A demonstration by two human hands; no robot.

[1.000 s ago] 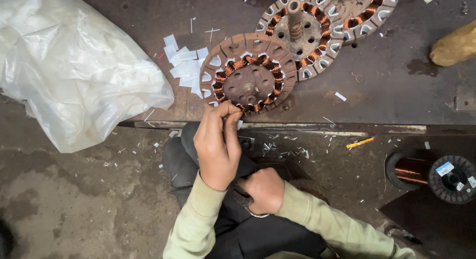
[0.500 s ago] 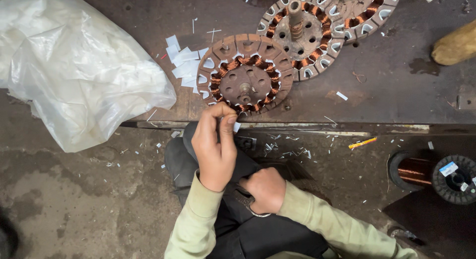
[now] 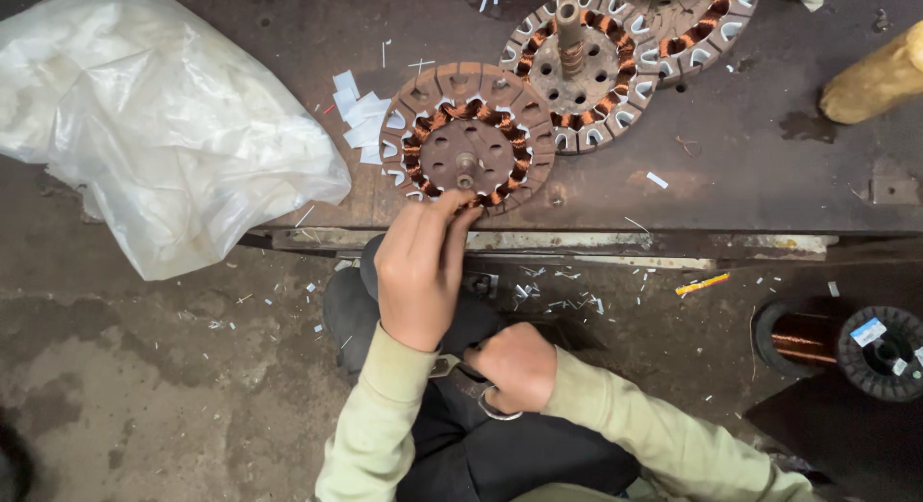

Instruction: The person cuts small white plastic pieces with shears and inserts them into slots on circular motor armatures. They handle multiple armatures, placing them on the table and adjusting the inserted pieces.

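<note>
We see a round rusty motor core (image 3: 468, 137) with copper wire wound through its slots, lying flat near the front edge of the dark tabletop (image 3: 731, 165). Our left hand (image 3: 420, 271) reaches up to its near rim, fingers (image 3: 452, 213) pressed together there. Our right hand (image 3: 512, 365) rests curled in the lap, closed around something we cannot make out. A white plastic bag (image 3: 154, 127) crowds the left; bare tabletop lies right.
</note>
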